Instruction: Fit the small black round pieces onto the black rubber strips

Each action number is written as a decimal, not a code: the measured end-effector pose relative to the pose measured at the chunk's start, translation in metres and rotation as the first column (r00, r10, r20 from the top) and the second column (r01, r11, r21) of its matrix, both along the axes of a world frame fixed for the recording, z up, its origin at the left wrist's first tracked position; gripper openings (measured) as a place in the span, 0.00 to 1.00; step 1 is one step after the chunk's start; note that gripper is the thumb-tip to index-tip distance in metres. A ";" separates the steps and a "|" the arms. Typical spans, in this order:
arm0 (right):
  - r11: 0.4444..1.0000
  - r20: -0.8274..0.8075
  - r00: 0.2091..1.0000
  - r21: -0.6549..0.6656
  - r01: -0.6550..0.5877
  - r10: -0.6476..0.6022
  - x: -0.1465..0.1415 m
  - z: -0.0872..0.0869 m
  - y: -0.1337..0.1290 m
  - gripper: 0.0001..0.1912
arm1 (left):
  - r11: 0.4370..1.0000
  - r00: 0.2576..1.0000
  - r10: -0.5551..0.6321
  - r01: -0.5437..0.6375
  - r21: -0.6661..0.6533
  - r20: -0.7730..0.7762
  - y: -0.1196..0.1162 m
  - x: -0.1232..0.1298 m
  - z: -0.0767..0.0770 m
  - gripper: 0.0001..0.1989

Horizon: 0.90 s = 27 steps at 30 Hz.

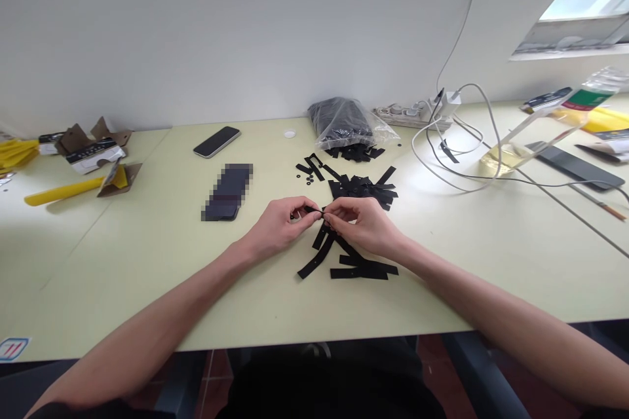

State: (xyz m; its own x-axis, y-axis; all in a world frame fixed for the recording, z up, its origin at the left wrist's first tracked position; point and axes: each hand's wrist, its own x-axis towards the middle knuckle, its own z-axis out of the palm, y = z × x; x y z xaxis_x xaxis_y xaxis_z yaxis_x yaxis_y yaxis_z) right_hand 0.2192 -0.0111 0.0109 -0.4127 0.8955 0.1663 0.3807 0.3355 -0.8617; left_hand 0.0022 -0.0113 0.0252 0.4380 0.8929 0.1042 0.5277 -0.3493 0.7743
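My left hand [286,226] pinches one end of a small black strip [313,209] above the table. Close against it, my right hand [362,224] also has its thumb and finger closed on the strip. The fingers hide most of the piece. Below the hands lie several loose black strips [358,272], some with a small hole. Beyond the hands is a pile of black strips [361,188]. A few small black rings [309,179] lie to the left of that pile.
A clear plastic bag [339,119] of black pieces rests near the wall. On the left are a phone [217,142], a dark pixelated object [228,191] and a yellow-handled tool [66,190]. White cables [455,190], a power strip [413,115] and a tilted bottle [565,119] occupy the right.
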 end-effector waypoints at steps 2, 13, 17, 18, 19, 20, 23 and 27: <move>1.000 -0.006 1.000 0.000 -0.015 0.015 0.000 0.001 -0.001 0.12 | 1.000 1.000 -0.006 0.006 0.014 -0.016 0.002 -0.003 0.000 0.14; 1.000 -0.041 0.999 0.022 0.017 -0.016 0.003 0.003 0.001 0.10 | 0.988 0.944 -0.101 0.133 0.080 -0.315 0.024 -0.046 0.020 0.15; 1.000 -0.030 0.999 0.021 0.016 -0.015 0.003 0.002 0.002 0.10 | 0.968 0.915 -0.175 0.227 0.106 -0.362 0.025 -0.041 0.015 0.14; 1.000 -0.031 0.999 0.021 0.015 -0.014 0.002 0.002 0.002 0.10 | 0.967 0.913 -0.181 0.233 0.103 -0.366 0.025 -0.040 0.014 0.15; 1.000 -0.031 0.999 0.021 0.013 -0.012 0.002 0.002 0.002 0.11 | 0.967 0.912 -0.184 0.234 0.097 -0.368 0.025 -0.039 0.014 0.15; 1.000 -0.031 0.999 0.019 0.010 -0.009 0.002 0.002 0.002 0.11 | 0.968 0.908 -0.188 0.236 0.087 -0.374 0.024 -0.039 0.014 0.14; 1.000 -0.024 1.000 0.013 0.004 -0.003 0.001 0.002 0.001 0.10 | 0.957 0.875 -0.232 0.284 0.063 -0.424 0.021 -0.037 0.017 0.14; 1.000 0.002 1.000 0.016 0.021 -0.021 0.000 0.002 0.002 0.10 | 0.925 0.837 -0.259 0.359 0.126 -0.482 0.011 -0.028 0.016 0.12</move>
State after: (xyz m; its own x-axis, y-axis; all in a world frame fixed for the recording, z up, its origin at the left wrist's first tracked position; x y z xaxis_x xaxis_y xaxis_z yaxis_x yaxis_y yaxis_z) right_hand 0.2190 -0.0088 0.0127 -0.3940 0.9013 0.1801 0.3901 0.3414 -0.8551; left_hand -0.0257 -0.0003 0.0408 0.7299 0.6835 -0.0087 0.6366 -0.6750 0.3728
